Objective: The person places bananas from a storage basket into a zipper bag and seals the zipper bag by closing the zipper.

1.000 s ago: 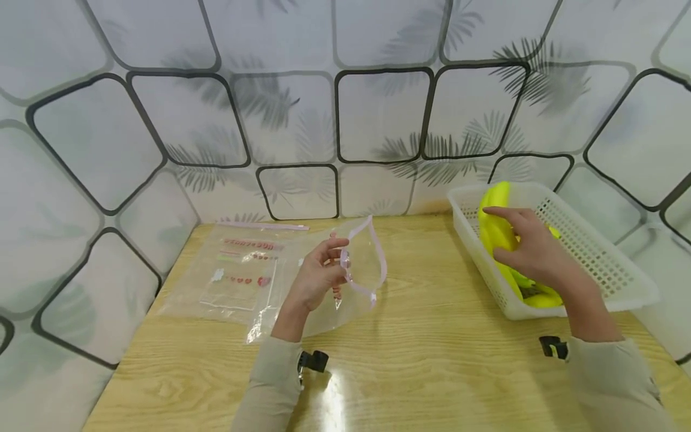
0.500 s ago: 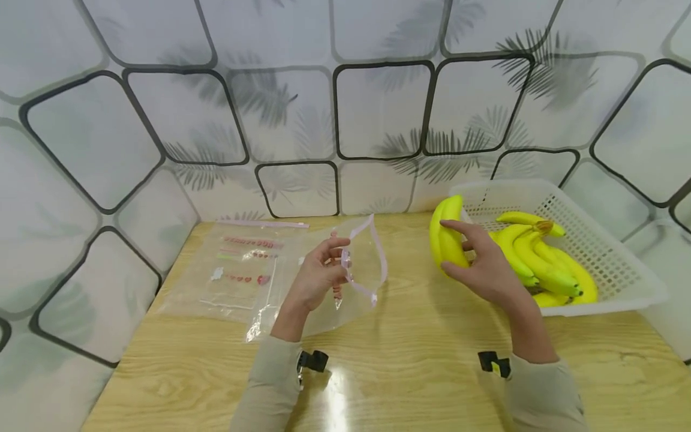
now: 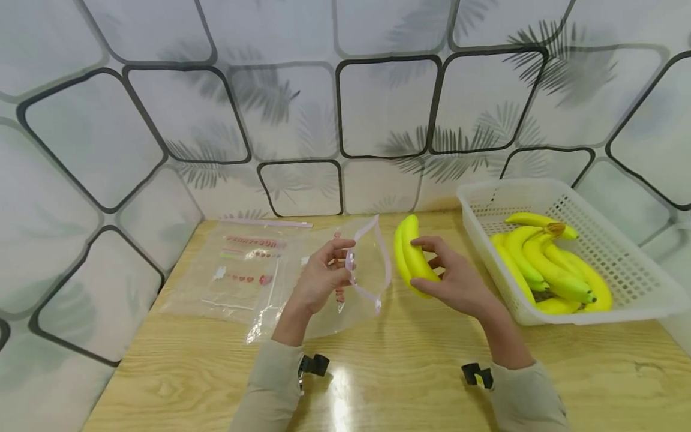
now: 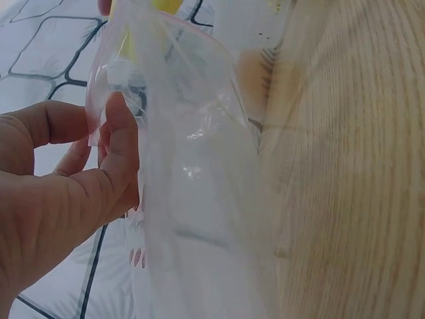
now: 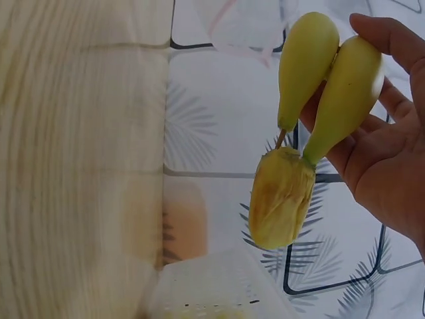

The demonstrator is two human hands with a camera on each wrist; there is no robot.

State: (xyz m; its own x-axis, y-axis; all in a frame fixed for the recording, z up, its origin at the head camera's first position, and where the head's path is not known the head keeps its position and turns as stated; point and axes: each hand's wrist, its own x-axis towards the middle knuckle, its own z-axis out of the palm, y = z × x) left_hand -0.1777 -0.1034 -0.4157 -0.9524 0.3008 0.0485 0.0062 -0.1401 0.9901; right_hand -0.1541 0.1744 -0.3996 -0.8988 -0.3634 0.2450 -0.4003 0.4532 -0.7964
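Bananas (image 3: pixel 412 255), a pair joined at one brownish stem (image 5: pixel 282 199), are gripped in the right hand (image 3: pixel 453 276), thumb one side and fingers the other, above the wooden tabletop (image 3: pixel 421 366) and just right of the gaping mouth of a clear zip bag (image 3: pixel 368 264). The left hand (image 3: pixel 318 277) pinches that bag at its pinkish zip strip (image 3: pixel 386 267), fingers and thumb bent close. I'd judge the pair light and firm, its smooth skin a little slippery; whether real or imitation, I can't tell. Its thick middle looks the safest hold, since the narrow necks might give. The bag seems limp and slick, so the stiffer strip is where to pinch. A flat second bag (image 3: pixel 232 270) lies toward the tabletop's left edge. By the right edge stands a white plastic basket (image 3: pixel 639 261) holding a banana bunch (image 3: pixel 550 261). Wood shows between bag and basket; along the far edge, the patterned wall (image 3: pixel 388 114) leaves little room.
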